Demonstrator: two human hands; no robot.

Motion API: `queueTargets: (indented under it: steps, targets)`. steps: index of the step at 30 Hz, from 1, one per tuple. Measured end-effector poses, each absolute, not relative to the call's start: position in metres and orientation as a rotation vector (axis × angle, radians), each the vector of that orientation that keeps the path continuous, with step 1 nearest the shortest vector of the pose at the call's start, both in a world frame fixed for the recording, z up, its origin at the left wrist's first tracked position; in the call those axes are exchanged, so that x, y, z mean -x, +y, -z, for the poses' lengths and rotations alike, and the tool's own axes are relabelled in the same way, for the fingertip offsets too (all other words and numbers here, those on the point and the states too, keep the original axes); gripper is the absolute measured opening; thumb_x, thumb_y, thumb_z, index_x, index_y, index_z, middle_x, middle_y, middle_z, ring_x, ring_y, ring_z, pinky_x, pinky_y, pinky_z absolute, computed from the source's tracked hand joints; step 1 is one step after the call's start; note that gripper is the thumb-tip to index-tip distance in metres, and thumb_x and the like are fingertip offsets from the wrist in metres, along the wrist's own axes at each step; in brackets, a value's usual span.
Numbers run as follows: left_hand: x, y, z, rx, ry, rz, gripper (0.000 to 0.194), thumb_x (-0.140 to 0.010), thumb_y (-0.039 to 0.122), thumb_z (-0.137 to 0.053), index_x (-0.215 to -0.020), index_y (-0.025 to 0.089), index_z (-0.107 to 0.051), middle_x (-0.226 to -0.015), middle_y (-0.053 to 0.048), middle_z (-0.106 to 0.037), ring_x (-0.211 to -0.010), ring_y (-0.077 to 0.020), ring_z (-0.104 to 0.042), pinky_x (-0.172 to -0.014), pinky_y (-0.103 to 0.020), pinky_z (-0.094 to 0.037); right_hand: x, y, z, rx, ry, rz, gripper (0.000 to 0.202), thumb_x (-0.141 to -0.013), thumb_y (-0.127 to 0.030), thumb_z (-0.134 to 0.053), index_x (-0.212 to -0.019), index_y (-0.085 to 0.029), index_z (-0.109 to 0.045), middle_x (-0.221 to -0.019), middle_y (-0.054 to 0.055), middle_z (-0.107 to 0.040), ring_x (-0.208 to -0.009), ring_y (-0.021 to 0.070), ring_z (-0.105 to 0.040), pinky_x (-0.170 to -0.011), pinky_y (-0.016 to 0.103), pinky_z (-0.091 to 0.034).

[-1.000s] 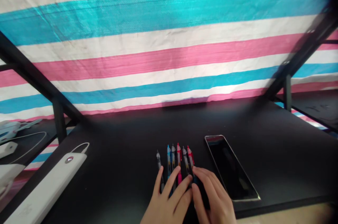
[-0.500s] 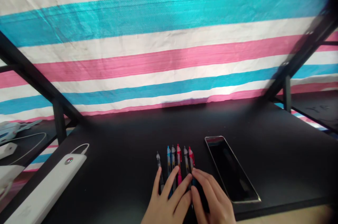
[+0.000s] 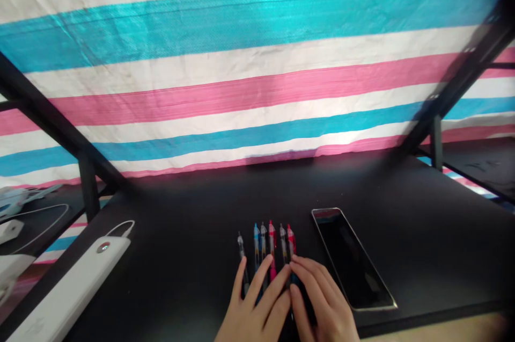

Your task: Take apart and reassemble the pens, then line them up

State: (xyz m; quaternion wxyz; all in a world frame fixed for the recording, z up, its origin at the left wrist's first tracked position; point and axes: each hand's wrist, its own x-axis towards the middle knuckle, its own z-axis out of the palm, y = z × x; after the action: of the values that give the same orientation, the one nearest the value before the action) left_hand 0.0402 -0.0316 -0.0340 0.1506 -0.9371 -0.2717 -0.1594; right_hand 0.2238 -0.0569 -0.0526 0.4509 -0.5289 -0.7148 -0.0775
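Observation:
Several click pens lie side by side on the black table, tips toward me. My left hand (image 3: 255,310) is spread palm down over their near halves, its fingers apart. At the left end is a black pen (image 3: 241,245), a little apart from a blue pen (image 3: 256,237). Then come a dark clear pen (image 3: 263,240), a red pen (image 3: 272,237) and another dark clear pen (image 3: 283,240). My right hand (image 3: 324,299) has its fingers closed on the rightmost red pen (image 3: 291,240); the grip itself is partly hidden. Both hands' fingertips nearly meet there.
A smartphone (image 3: 354,261) with a dark screen lies right of my right hand. On the left rests a white power bank (image 3: 80,283) with a short cable. Black metal bars (image 3: 86,181) flank the table (image 3: 193,208), and a striped sheet (image 3: 241,95) hangs behind it.
My right hand's fingers have shifted very slightly left. The pens and my left hand are nearly unchanged.

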Motion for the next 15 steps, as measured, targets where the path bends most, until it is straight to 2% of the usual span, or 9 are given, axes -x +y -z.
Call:
queueTargets:
  steps: [3,7,11,13,15]
  targets:
    - [-0.041,-0.032,0.034,2.684,-0.758,0.501,0.032,-0.105,0.025,-0.045,-0.125,0.025,-0.069,-0.147,0.002,-0.062,-0.141,-0.0252,-0.045,-0.127,-0.052,0.001,-0.227,-0.056,0.054,1.316,-1.805,0.256,0.025,-0.101,-0.023,-0.051,-0.116,-0.014,-0.069,-0.113,0.016,-0.075,-0.105,0.0318,-0.072,-0.078,0.044,-0.066]
    - [-0.046,-0.033,0.041,2.669,-0.748,0.74,0.028,-0.105,0.03,-0.048,-0.114,0.026,-0.074,-0.131,0.004,-0.072,-0.135,-0.024,-0.051,-0.127,-0.05,-0.007,-0.229,-0.056,0.053,1.341,-1.827,0.286,0.026,-0.102,-0.026,-0.05,-0.11,-0.015,-0.071,-0.117,0.016,-0.073,-0.109,0.0335,-0.067,-0.079,0.046,-0.065]
    - [-0.053,-0.036,0.047,2.683,-0.708,0.92,0.027,-0.105,0.03,-0.049,-0.1,0.031,-0.076,-0.116,0.01,-0.076,-0.131,-0.02,-0.056,-0.128,-0.046,-0.013,-0.23,-0.056,0.051,1.326,-1.836,0.26,0.026,-0.103,-0.025,-0.048,-0.108,-0.014,-0.071,-0.105,0.015,-0.074,-0.101,0.029,-0.068,-0.077,0.04,-0.064]
    - [-0.052,-0.036,0.045,2.684,-0.713,0.937,0.03,-0.106,0.029,-0.048,-0.095,0.033,-0.076,-0.116,0.012,-0.076,-0.129,-0.0173,-0.059,-0.128,-0.043,-0.016,-0.23,-0.057,0.05,1.326,-1.83,0.235,0.028,-0.105,-0.026,-0.045,-0.111,-0.013,-0.069,-0.098,0.014,-0.074,-0.092,0.0263,-0.068,-0.074,0.037,-0.063]
    - [-0.048,-0.035,0.039,2.68,-0.699,0.891,0.028,-0.105,0.028,-0.049,-0.099,0.034,-0.076,-0.12,0.01,-0.075,-0.127,-0.0163,-0.061,-0.127,-0.04,-0.021,-0.229,-0.057,0.051,1.323,-1.842,0.206,0.028,-0.106,-0.027,-0.044,-0.113,-0.013,-0.067,-0.091,0.012,-0.073,-0.083,0.0242,-0.067,-0.071,0.036,-0.062]
